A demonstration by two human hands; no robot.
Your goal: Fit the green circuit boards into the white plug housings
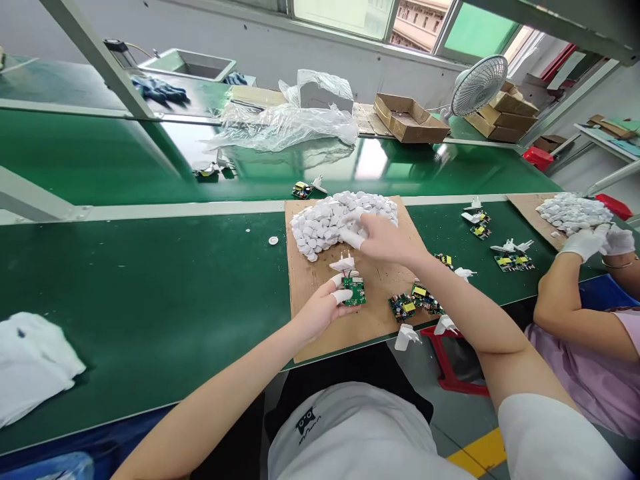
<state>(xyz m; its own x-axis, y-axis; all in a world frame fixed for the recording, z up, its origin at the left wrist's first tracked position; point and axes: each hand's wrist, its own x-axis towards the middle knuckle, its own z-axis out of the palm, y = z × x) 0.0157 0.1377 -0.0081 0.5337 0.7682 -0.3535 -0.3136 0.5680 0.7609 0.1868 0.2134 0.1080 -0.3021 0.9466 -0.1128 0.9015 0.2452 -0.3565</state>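
My left hand (320,308) holds a green circuit board (355,291) over the cardboard sheet, thumb across the board's face. A white two-pin plug piece (343,264) sits just above the board, seemingly joined to it by short wires. My right hand (384,238) reaches over a heap of small white plastic pieces (323,223), its thumb and forefinger apart at the heap's edge. White finger covers are on fingers of both hands. Below my right forearm lie several circuit boards (403,306) with yellow parts and white plug pieces (407,337).
The heap rests on a cardboard sheet (310,327) on the green bench (200,287). White cloth (35,367) lies at left. More boards (515,261) lie at right, near a co-worker's gloved hands (585,244) and another white heap (575,212). A metal rail (190,210) crosses behind.
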